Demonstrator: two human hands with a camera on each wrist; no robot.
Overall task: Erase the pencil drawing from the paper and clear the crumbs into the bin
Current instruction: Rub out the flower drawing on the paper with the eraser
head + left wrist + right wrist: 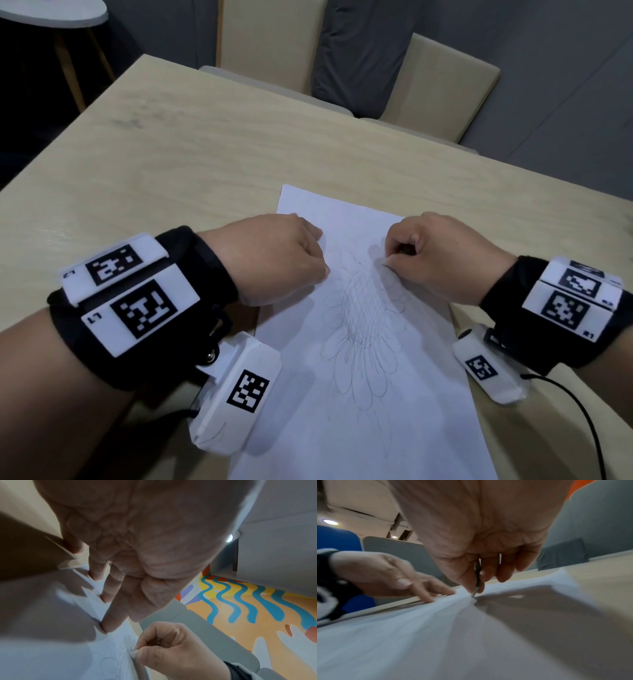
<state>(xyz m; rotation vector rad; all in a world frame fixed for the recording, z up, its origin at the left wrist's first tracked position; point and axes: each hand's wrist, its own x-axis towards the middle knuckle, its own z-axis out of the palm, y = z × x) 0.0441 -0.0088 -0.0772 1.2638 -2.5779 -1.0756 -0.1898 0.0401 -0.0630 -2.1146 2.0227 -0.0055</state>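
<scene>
A white sheet of paper point(342, 421) lies on the wooden table point(171, 154), with a faint pencil flower drawing point(363, 318) in its middle. My left hand point(284, 253) rests on the sheet's upper left part, its straight fingertips point(111, 623) pressing the paper down. My right hand point(431, 253) pinches a small thin eraser point(476, 584) between thumb and fingers. The eraser's tip touches the paper at the top of the drawing. The left wrist view shows a pale end of the eraser point(134, 653). No bin is in view.
Two beige chairs point(442, 82) stand at the table's far edge, with a grey cushion behind them. A black cable point(582, 411) runs over the table's right side near my right wrist. A small round table point(51, 13) stands at the far left.
</scene>
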